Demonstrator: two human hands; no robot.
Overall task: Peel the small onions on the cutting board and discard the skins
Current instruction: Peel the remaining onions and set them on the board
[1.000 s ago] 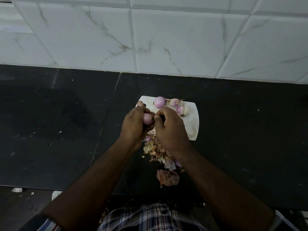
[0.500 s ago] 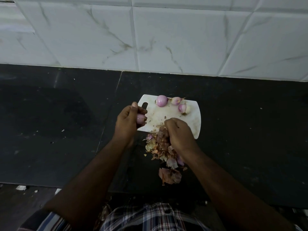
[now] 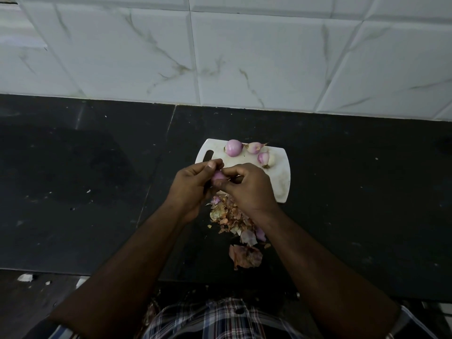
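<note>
Back from the skins (image 3: 232, 216) at 6 o'clock, our right hand (image 3: 247, 189) rejoins our left hand (image 3: 193, 184); both hands pinch the onion (image 3: 218, 176) above the cutting board (image 3: 281, 182). Slippery, it could drop onto the bench (image 3: 97, 192).

Black stone desk (image 3: 73, 182) with a seam running front to back and pale specks scattered on it. White marble-look tiled wall (image 3: 244, 57) behind, grey veins, dark grout lines. Plaid shirt (image 3: 220, 321) at bottom edge; white scraps (image 3: 24, 277) on dark floor (image 3: 29, 304) lower left.
</note>
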